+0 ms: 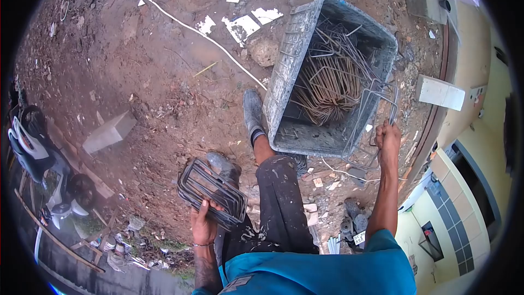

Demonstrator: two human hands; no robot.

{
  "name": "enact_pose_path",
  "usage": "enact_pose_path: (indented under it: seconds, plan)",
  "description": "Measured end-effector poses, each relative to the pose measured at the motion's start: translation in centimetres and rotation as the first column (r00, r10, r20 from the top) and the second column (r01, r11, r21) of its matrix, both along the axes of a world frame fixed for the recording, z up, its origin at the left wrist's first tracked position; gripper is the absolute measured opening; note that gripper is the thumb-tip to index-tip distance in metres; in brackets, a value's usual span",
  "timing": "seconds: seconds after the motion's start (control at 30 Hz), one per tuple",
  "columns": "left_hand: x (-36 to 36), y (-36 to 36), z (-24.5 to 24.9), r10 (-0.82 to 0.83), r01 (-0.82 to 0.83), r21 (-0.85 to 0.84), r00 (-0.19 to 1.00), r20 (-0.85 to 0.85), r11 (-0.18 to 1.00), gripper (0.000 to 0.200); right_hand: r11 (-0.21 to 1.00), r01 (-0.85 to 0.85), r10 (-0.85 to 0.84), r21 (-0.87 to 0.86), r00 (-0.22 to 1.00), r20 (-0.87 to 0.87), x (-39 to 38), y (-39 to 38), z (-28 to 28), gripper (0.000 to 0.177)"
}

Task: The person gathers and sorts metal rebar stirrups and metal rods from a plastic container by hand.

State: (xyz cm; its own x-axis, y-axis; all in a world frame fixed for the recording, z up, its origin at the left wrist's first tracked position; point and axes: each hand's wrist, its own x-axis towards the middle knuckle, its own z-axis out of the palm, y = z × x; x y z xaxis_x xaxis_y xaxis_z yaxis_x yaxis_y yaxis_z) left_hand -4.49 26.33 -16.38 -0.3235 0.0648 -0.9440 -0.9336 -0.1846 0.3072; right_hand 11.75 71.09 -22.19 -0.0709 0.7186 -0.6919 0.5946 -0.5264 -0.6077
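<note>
My left hand [204, 225] is closed around a bundle of dark rectangular steel stirrups [213, 190], held low in front of my left leg. On the other side, my right hand [388, 135] grips a few bent wire stirrups [380, 94] at the near right rim of a big grey plastic tub [292, 71]. Inside that tub lies a heap of rusty stirrups [334, 84], with greyer wire pieces at its far end. How many stirrups each hand holds is hard to make out.
Muddy ground surrounds my boots [252, 110]. A white cord [180, 23] runs across the mud to the tub. Broken white tiles [242, 28] and a stone [263, 52] lie beyond. Blocks [109, 132] [441, 93] sit left and right; a toy-like ride-on [38, 158] stands far left.
</note>
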Motion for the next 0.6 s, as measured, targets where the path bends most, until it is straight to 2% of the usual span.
enact_pose_path:
  seconds: [0.07,0.1,0.17,0.2,0.3,0.37,0.4,0.47,0.5,0.6]
  plan:
    - [0.3,0.0,-0.3,-0.027,0.027,0.007,1.0,0.004,1.0,0.014,0.979,-0.205,0.199,0.017,0.964,0.179,-0.5,0.7,0.4,0.015]
    - [0.2,0.1,-0.4,-0.051,0.052,0.008,0.998,-0.026,0.999,0.014,0.979,-0.205,0.199,0.015,0.963,0.18,-0.1,0.3,1.6,0.015]
    - [-0.1,0.3,0.1,-0.056,0.055,-0.025,0.998,-0.043,0.998,0.014,0.998,-0.06,0.06,-0.002,0.978,0.201,0.5,-1.6,3.9,0.02]
    - [-0.2,0.3,0.4,-0.053,0.052,-0.014,0.997,-0.048,0.999,0.014,0.998,-0.067,0.067,-0.009,0.979,0.191,1.0,-2.3,4.7,0.02]
    - [0.8,0.5,1.3,-0.036,0.036,-0.006,0.999,-0.006,0.999,0.012,0.926,-0.371,0.316,0.065,0.859,0.402,3.3,-2.2,9.6,0.02]
    - [0.4,1.2,0.3,-0.071,0.071,0.003,0.997,-0.037,0.997,0.013,0.874,-0.478,0.407,0.082,0.816,0.411,2.2,-1.7,13.6,0.02]
    - [0.4,1.2,0.2,-0.075,0.075,0.019,0.996,-0.039,0.997,0.013,0.875,-0.476,0.403,0.088,0.816,0.415,2.2,-1.9,14.3,0.02]
    - [0.8,1.3,0.5,-0.085,0.086,0.041,0.996,-0.03,0.995,0.013,0.882,-0.421,0.322,0.214,0.867,0.38,2.9,-2.7,16.6,0.018]
    - [0.6,1.8,0.2,-0.086,0.089,0.065,0.995,-0.046,0.994,0.013,0.831,-0.517,0.395,0.206,0.808,0.438,3.7,-2.8,17.1,0.015]
    - [-0.1,2.8,0.3,-0.101,0.11,0.105,0.991,-0.087,0.988,0.013,0.852,-0.489,0.385,0.187,0.826,0.411,3.3,-5.3,18.3,0.017]
